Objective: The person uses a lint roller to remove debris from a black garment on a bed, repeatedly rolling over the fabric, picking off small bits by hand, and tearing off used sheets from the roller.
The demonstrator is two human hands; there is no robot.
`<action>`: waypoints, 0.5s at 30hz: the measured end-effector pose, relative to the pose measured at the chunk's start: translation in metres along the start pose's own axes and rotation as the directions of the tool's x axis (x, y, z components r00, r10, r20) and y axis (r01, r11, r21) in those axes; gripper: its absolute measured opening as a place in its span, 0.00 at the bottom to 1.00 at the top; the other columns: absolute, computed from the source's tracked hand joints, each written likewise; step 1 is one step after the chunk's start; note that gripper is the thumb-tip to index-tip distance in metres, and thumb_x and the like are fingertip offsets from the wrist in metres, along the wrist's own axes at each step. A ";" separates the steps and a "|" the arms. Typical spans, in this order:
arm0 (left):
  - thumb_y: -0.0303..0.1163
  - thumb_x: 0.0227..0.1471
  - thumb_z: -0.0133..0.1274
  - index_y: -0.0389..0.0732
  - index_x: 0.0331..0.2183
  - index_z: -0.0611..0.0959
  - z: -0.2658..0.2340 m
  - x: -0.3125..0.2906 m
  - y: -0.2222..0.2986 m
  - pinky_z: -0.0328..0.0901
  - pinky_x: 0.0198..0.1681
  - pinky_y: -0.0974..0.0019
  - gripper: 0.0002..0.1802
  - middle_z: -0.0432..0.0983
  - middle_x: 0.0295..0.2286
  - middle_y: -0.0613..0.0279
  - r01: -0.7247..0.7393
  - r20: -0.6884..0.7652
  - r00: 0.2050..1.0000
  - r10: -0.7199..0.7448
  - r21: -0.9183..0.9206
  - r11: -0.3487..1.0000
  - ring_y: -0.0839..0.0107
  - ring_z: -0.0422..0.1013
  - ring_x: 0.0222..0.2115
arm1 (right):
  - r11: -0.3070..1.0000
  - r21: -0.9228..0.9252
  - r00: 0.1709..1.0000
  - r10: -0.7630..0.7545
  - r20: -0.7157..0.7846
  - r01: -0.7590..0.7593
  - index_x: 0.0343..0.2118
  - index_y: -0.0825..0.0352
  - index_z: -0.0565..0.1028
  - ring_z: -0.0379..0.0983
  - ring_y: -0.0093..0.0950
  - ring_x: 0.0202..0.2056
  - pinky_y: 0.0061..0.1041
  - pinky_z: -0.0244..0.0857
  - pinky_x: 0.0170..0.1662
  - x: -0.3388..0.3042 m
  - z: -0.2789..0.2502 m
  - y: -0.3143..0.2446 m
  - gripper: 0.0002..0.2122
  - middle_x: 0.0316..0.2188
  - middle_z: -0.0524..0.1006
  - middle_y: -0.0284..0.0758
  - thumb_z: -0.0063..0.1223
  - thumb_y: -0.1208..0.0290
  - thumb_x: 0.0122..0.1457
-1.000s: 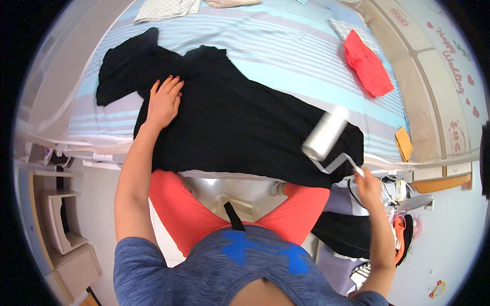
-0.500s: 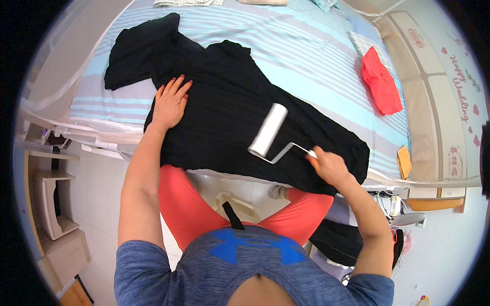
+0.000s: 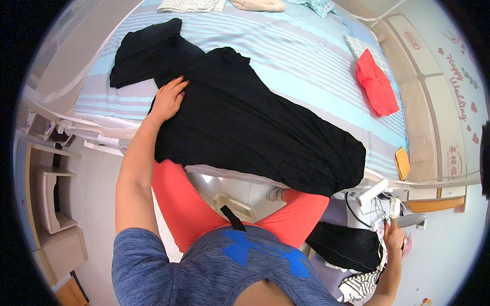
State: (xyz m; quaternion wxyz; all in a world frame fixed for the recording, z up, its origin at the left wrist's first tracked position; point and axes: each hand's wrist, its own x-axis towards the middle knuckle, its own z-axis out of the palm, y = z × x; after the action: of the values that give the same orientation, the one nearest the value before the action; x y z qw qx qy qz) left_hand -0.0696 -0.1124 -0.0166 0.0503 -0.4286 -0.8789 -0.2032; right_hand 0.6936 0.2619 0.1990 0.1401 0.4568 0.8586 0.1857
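Bedding [image 3: 306, 71] lies beyond our left hand [image 3: 170, 99], fingers spread on black cloth [image 3: 245, 122]; our gripping right hand [image 3: 393, 237] swung the roller [image 3: 371, 193] off, apparently pausing rolling.

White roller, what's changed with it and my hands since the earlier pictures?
The right hand swept the white roller leftward over the black garment, then back right and toward you, off the garment, past its right-hand end. Nothing was visibly taken up or let go; the roller appears still held. The left hand still rests on the garment; the garment and red cloth look unmoved.
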 end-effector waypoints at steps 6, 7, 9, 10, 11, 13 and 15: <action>0.37 0.62 0.40 0.55 0.58 0.68 -0.008 -0.018 -0.011 0.47 0.62 0.49 0.23 0.61 0.59 0.62 0.067 -0.005 0.998 -0.067 0.136 0.988 0.64 0.54 0.61 | 0.746 0.602 0.959 -0.216 -0.184 0.284 0.37 0.65 0.72 0.75 0.49 0.29 0.42 0.65 0.30 0.081 -0.067 -0.211 0.10 0.24 0.76 0.50 0.50 0.64 0.61; 0.37 0.62 0.40 0.55 0.58 0.68 -0.009 -0.023 -0.014 0.47 0.62 0.49 0.23 0.61 0.59 0.62 0.087 -0.005 0.996 -0.087 0.144 0.986 0.64 0.54 0.61 | 0.676 0.682 0.954 -0.275 -0.118 0.279 0.38 0.65 0.73 0.76 0.46 0.28 0.41 0.66 0.30 0.096 -0.087 -0.271 0.09 0.25 0.76 0.49 0.50 0.64 0.61; 0.38 0.62 0.40 0.56 0.58 0.67 -0.003 -0.029 -0.017 0.46 0.62 0.49 0.23 0.61 0.59 0.62 0.060 -0.070 0.996 -0.051 0.137 0.989 0.63 0.54 0.61 | 0.609 0.629 0.855 -0.483 -0.190 0.483 0.36 0.63 0.73 0.76 0.47 0.26 0.44 0.69 0.29 0.114 -0.117 -0.377 0.11 0.24 0.77 0.47 0.49 0.59 0.61; 0.37 0.62 0.39 0.55 0.58 0.68 0.001 -0.026 -0.012 0.46 0.62 0.50 0.23 0.61 0.58 0.63 0.053 -0.073 0.996 -0.045 0.110 0.993 0.63 0.54 0.61 | 0.528 0.605 0.786 -0.537 -0.306 0.597 0.34 0.63 0.72 0.76 0.48 0.27 0.44 0.69 0.29 0.119 -0.125 -0.421 0.13 0.24 0.77 0.47 0.49 0.56 0.61; 0.37 0.61 0.39 0.55 0.58 0.68 0.003 -0.022 -0.011 0.47 0.62 0.50 0.23 0.61 0.58 0.63 0.043 -0.079 0.996 -0.036 0.081 0.996 0.62 0.54 0.61 | 0.460 0.577 0.723 -0.569 -0.392 0.674 0.31 0.65 0.71 0.76 0.48 0.25 0.45 0.69 0.27 0.125 -0.128 -0.462 0.15 0.22 0.77 0.46 0.49 0.56 0.61; 0.37 0.61 0.39 0.55 0.58 0.69 0.002 -0.017 -0.007 0.46 0.62 0.50 0.23 0.62 0.58 0.63 0.031 -0.075 0.997 -0.025 0.081 0.996 0.61 0.54 0.61 | 0.518 0.457 0.682 -0.638 -0.356 0.723 0.29 0.67 0.69 0.75 0.47 0.23 0.45 0.69 0.25 0.129 -0.122 -0.521 0.16 0.19 0.76 0.46 0.48 0.56 0.61; 0.38 0.61 0.39 0.55 0.57 0.69 0.004 -0.016 -0.007 0.46 0.62 0.51 0.23 0.61 0.58 0.63 0.029 -0.088 0.996 -0.022 0.080 0.996 0.61 0.54 0.61 | 0.475 0.449 0.643 -0.666 -0.378 0.757 0.30 0.68 0.68 0.75 0.47 0.21 0.44 0.69 0.23 0.128 -0.094 -0.526 0.17 0.17 0.75 0.46 0.48 0.56 0.61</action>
State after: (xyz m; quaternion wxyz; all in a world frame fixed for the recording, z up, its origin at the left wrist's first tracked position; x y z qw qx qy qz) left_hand -0.0641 -0.1261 -0.0267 0.1031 -0.4059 -0.8887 -0.1866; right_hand 0.2000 0.0811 0.0386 -0.0042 0.0617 0.9906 -0.1218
